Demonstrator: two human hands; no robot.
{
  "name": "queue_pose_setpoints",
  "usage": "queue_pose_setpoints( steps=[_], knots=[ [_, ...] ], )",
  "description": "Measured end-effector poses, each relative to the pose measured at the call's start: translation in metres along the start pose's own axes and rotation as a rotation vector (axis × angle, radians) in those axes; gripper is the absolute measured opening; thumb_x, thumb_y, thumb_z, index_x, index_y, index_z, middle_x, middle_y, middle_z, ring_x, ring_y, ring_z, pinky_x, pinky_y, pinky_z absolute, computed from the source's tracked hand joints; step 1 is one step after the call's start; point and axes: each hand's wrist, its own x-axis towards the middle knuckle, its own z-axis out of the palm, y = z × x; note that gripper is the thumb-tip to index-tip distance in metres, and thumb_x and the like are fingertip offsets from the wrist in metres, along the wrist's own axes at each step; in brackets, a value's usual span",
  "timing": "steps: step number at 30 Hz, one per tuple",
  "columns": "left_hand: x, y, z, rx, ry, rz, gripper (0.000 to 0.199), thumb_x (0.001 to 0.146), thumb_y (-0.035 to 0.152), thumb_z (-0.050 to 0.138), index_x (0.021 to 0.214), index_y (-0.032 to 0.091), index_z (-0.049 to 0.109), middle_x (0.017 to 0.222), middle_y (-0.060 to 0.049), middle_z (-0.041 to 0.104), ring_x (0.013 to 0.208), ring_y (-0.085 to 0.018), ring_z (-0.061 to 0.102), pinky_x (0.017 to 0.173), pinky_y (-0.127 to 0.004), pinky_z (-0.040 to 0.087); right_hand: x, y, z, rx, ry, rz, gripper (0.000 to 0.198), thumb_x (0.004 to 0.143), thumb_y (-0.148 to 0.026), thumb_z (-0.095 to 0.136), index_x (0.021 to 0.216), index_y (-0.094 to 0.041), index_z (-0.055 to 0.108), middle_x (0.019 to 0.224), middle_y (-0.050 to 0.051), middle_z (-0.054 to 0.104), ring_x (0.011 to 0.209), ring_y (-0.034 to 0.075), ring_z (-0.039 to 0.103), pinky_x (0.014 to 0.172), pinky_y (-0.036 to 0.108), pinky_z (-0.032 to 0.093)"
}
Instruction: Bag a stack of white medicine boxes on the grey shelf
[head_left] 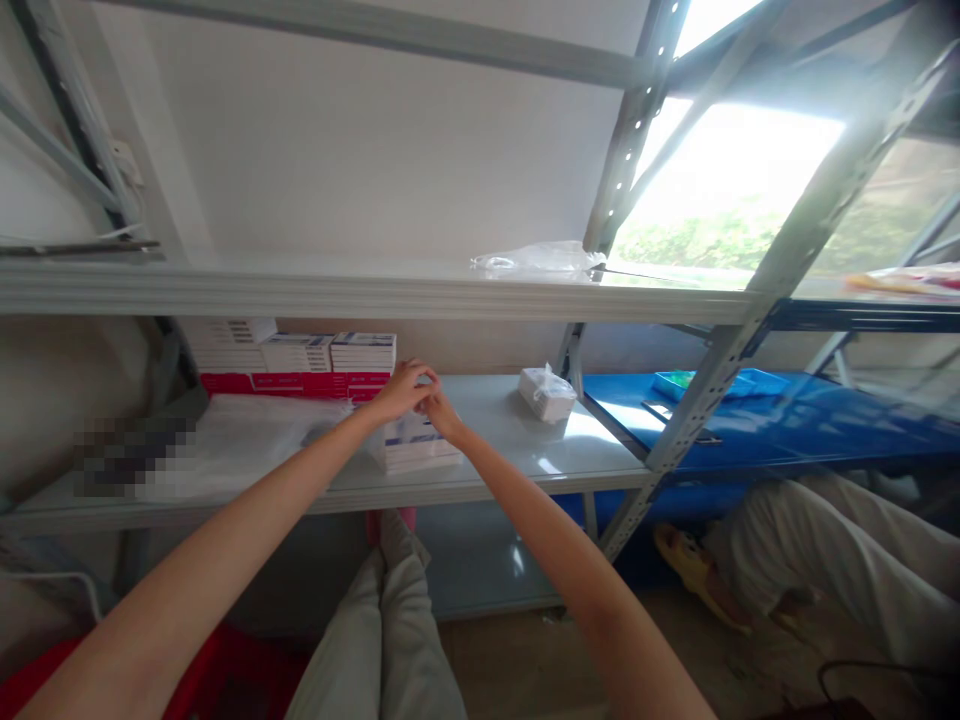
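Observation:
My left hand and my right hand meet over a small stack of white boxes that lies near the front of the grey middle shelf. Both hands have their fingers curled together right above the stack; whether they pinch something small I cannot tell. Behind them, white boxes are stacked in rows on top of red boxes against the back wall. A sheet of clear plastic lies on the shelf to the left of the stack.
A small plastic-wrapped white pack sits on the shelf to the right. A crumpled clear bag lies on the upper shelf. A blue shelf with a blue tray adjoins on the right. Another person's legs are on the floor at right.

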Motion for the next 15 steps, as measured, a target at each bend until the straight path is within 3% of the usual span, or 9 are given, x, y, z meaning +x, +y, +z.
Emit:
queue_pose_setpoints(
  steps=[2,4,8,15],
  knots=[
    [-0.003,-0.01,-0.005,-0.075,-0.041,-0.027,0.019,0.079,0.025,0.054,0.093,0.017,0.063,0.099,-0.006,0.064,0.093,-0.018,0.059,0.081,-0.03,0.046,-0.002,0.001,-0.002,-0.043,0.012,0.04,0.044,0.094,-0.042,0.028,0.082,-0.018,0.063,0.065,0.002,0.054,0.069,0.016,0.053,0.068,0.03,0.043],
    [-0.007,-0.018,-0.012,-0.062,-0.089,-0.034,0.019,0.08,0.025,0.054,0.094,0.017,0.064,0.093,-0.006,0.067,0.084,-0.018,0.061,0.077,-0.028,0.046,-0.004,0.001,-0.004,-0.061,0.004,0.054,0.046,0.095,-0.039,0.024,0.082,-0.017,0.062,0.064,0.002,0.054,0.065,0.015,0.052,0.066,0.029,0.042],
    [-0.015,-0.026,-0.024,0.14,-0.105,-0.015,0.016,0.079,0.024,0.055,0.076,0.017,0.069,0.073,-0.005,0.068,0.074,-0.018,0.06,0.075,-0.028,0.044,-0.01,-0.002,-0.004,0.008,-0.017,0.019,0.043,0.094,-0.038,0.022,0.085,-0.019,0.06,0.065,0.0,0.055,0.064,0.013,0.051,0.064,0.026,0.04],
    [-0.025,-0.02,-0.03,0.406,-0.112,0.029,0.013,0.081,0.022,0.055,0.078,0.02,0.068,0.083,-0.004,0.068,0.084,-0.021,0.06,0.078,-0.028,0.042,-0.008,0.006,0.0,0.063,0.057,0.019,0.043,0.089,-0.053,0.026,0.085,-0.02,0.053,0.065,-0.001,0.052,0.063,0.014,0.05,0.064,0.026,0.041]
  ],
)
